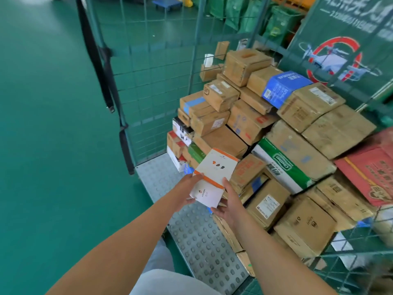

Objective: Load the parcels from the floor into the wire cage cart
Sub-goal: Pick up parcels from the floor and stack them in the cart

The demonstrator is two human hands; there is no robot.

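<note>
Parcel sorting depot — stacked cartons (251, 122), wire cage cart (153, 60), green sacks (276, 24).

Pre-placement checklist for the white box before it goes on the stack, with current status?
1. Left hand grips the white box: ok.
2. Right hand supports its right edge and underside: ok.
3. Box is over the cart floor, inside the cage: ok.
4. Free landing spot: bare floor plate in front of the parcel stack: ok.
5. Stack stability: upper cartons sit tilted: not ok.
6. Label side orientation: cannot tell.
</note>
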